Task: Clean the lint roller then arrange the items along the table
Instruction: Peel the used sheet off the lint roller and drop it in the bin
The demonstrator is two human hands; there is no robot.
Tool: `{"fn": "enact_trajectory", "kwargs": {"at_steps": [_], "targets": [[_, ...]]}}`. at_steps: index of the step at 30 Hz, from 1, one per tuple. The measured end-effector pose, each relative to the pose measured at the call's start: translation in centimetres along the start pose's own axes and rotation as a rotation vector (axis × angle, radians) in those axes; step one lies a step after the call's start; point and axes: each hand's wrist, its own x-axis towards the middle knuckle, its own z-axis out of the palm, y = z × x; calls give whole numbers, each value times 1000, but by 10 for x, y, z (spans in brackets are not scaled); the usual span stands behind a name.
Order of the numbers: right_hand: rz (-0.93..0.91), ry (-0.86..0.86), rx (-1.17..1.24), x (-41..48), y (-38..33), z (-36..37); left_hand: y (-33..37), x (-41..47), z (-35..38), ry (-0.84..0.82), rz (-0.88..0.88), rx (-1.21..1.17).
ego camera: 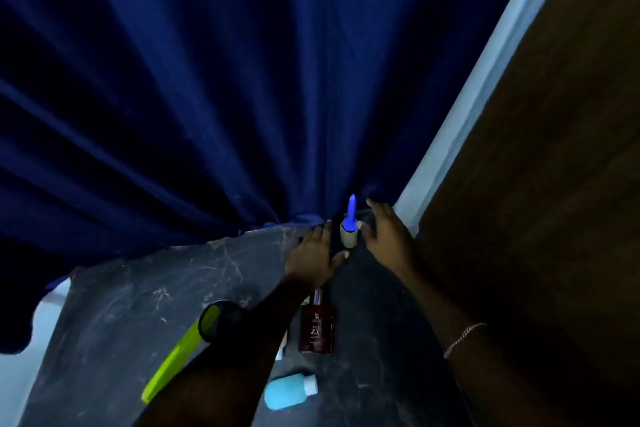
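Observation:
The lint roller point(349, 232) stands upright at the far end of the dark marble table point(138, 295), its pale roll down and blue handle pointing up. My left hand point(313, 255) is just left of it with fingers spread, thumb near the roll's base. To the roller's right, my right hand point(388, 236) hovers with its fingers apart. Neither hand grips the roller. Nearer to me lie a dark red bottle point(317, 326), a light blue bottle point(289, 392) on its side, and a lime green tool with a black round head point(180, 354).
A dark blue curtain point(207, 97) hangs behind the table's far edge. A brown wooden panel point(554, 184) with a pale frame strip point(485, 80) runs along the table's right side. My right wrist wears a bracelet point(464, 338).

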Motion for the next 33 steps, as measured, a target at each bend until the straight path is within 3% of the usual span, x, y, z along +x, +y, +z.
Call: {"fn": "enact_trajectory", "kwargs": {"at_steps": [6,14,22,33], "targets": [[45,-49,-73,29,1,21,5,34,17,-100,-130,-237],[107,-95,99,45,13,41,16,61,31,-88,-137,-553],[122,-86,423,19,7,30,7,33,28,16,-87,-759],[177,-38,965,-102,-121,3,-63,-104,-25,243,103,-782]]}}
